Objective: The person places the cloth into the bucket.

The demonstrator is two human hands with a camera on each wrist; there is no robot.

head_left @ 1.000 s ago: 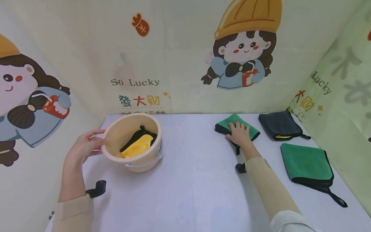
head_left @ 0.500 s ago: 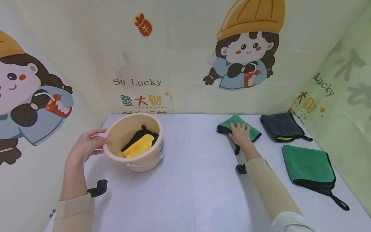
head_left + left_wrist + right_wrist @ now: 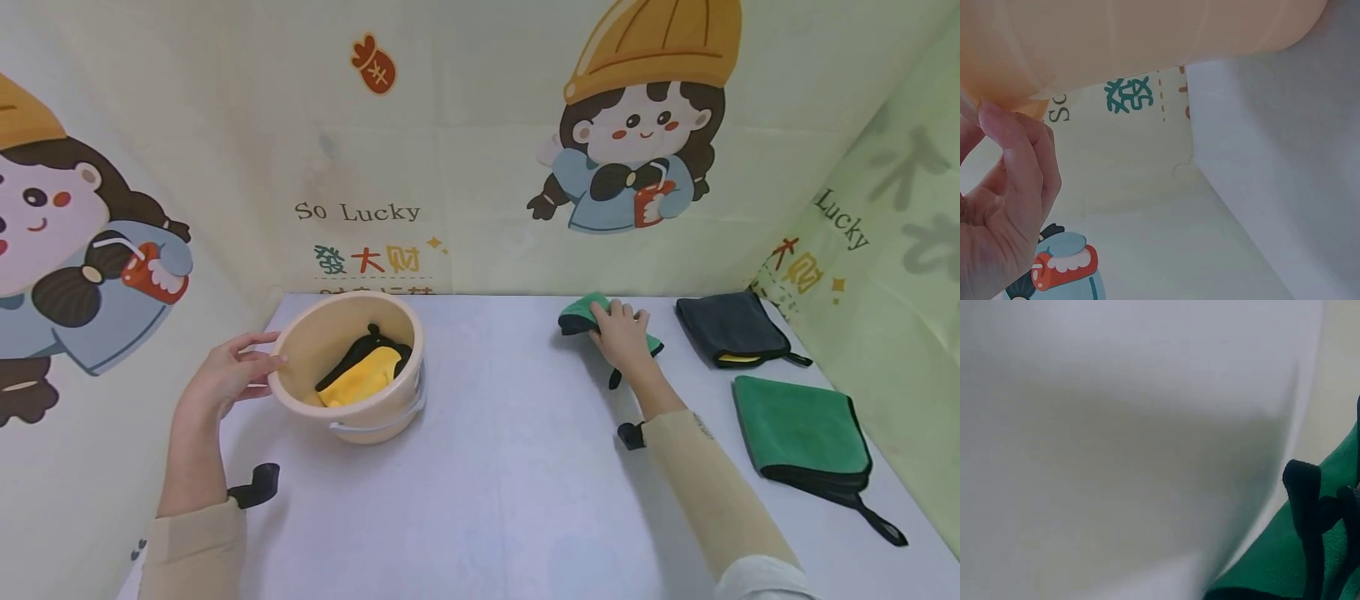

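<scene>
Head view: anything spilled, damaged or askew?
Nothing stands out. No spill shows on the table, the peach bucket shows no visible damage, and the bent green cloth is simply gripped by the right hand.

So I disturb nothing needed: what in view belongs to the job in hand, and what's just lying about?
Likely in the job:
beige bucket, its rim in the left grip
yellow-and-black cloth inside it
gripped green cloth, in the right grip

Apparently lying about:
dark cloth
untouched green cloth
</scene>
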